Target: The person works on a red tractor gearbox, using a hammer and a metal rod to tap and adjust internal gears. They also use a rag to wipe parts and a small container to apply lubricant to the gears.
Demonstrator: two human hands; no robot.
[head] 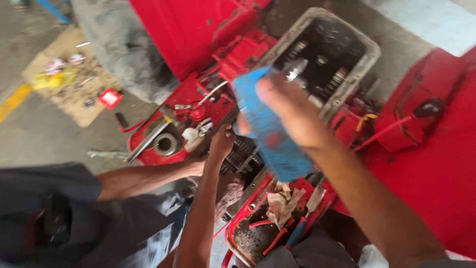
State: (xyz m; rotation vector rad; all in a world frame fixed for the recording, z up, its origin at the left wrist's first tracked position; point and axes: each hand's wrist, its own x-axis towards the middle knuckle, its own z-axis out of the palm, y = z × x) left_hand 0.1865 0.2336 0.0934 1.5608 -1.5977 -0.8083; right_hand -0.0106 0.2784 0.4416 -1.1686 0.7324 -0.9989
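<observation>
Over the open gray box [368, 63] of the red machine [426, 164], a blue cloth [270, 131] is gripped in the closed right hand [287, 106]. Lower down, the left hand [221, 141] is closed against the dark gears [243, 159], but what it holds cannot be told. A co-worker's arm [148, 178] is stretched in from the left.

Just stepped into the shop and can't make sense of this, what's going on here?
A person leans over a red machine whose housing lies open, gears showing inside. Their right hand holds a blue cloth above it. Their left hand grips a part at the machine's middle. Another person's arm reaches in from the left.
</observation>
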